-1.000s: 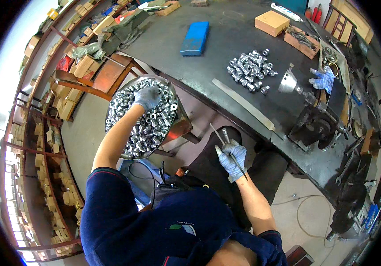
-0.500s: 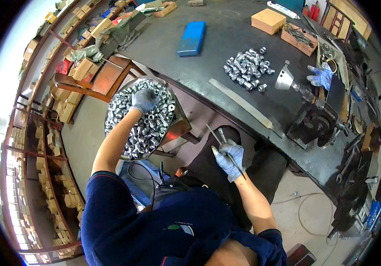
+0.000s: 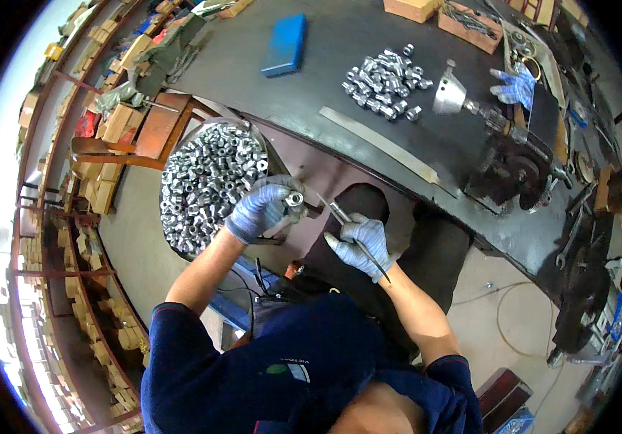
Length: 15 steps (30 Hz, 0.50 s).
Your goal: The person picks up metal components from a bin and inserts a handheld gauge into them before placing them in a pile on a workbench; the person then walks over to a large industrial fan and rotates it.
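Note:
Between the fingers of my gloved left hand (image 3: 256, 210) is a small shiny metal fitting (image 3: 294, 200), its round bore showing. The hand is at the right edge of a round metal pan (image 3: 265, 137) heaped with similar fittings (image 3: 206, 184). My right hand (image 3: 365, 242), also gloved, is closed around a slim, pointed, file-like rod (image 3: 376, 266) that sticks out at both ends. A short cylindrical metal tool (image 3: 339, 212) is held alongside it. The two hands are a little apart above my lap. My right palm is hidden.
The dark workbench (image 3: 253, 90) carries a pile of fittings (image 3: 387, 83), a long flat metal bar (image 3: 379, 145), a blue case (image 3: 284, 45) and a bench-mounted metal device (image 3: 513, 163). A wooden stool (image 3: 162, 130) stands behind the pan. Shelves (image 3: 87, 267) line the left side.
My left hand has come out of the pan toward my right hand, now with a fitting in its fingers. My right hand still holds its tools. The whole view has shifted slightly.

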{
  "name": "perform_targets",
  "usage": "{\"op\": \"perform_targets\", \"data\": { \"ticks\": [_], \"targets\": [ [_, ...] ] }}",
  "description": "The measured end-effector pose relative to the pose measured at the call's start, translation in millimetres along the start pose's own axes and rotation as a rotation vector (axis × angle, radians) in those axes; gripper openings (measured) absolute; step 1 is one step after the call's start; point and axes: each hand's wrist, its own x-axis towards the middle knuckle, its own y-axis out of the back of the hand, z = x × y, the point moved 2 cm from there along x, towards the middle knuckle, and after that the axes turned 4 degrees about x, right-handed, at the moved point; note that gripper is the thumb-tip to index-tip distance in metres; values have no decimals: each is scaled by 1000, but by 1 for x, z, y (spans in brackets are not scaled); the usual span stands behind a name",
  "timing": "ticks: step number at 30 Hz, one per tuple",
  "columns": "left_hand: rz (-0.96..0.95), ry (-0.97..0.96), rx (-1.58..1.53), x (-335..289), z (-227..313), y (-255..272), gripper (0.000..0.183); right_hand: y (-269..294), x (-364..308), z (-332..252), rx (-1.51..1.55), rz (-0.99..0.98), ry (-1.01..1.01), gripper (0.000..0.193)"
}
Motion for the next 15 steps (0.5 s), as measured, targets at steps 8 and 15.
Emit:
{"op": "perform_targets", "data": {
  "ticks": [8,15],
  "targets": [
    [196,122,-80,15,-42,10,23,5,4,-1,41,-23,19,35],
    [124,41,684,16,-18,-5,29,9,8,-7,-62,-166,-11,33]
  ]
}}
